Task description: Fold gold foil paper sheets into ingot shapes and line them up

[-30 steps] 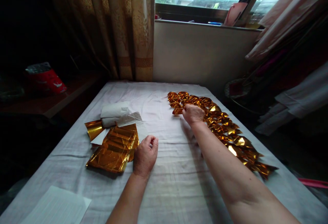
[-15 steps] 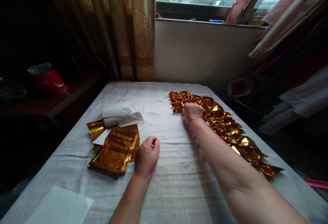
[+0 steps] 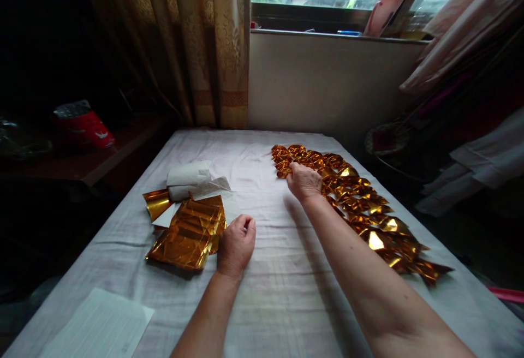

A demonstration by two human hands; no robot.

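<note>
Fingers of right hand [image 3: 305,182] hidden, touching folded gold foil pieces [image 3: 360,205]; left hand [image 3: 236,244] fingers curled shut beside foil sheets [image 3: 189,232].

— Where are your hands?
— My right hand [image 3: 305,182] is stretched far forward, arm nearly straight, palm down, fingers bent at the tips.
— And the other?
— My left hand [image 3: 236,244] rests near me, curled into a loose fist, knuckles up.

Open white cloth [image 3: 282,270] between foil stack [image 3: 188,233] on left and row of folded gold pieces [image 3: 360,205] along right; lined paper [image 3: 98,328] at near-left corner.
</note>
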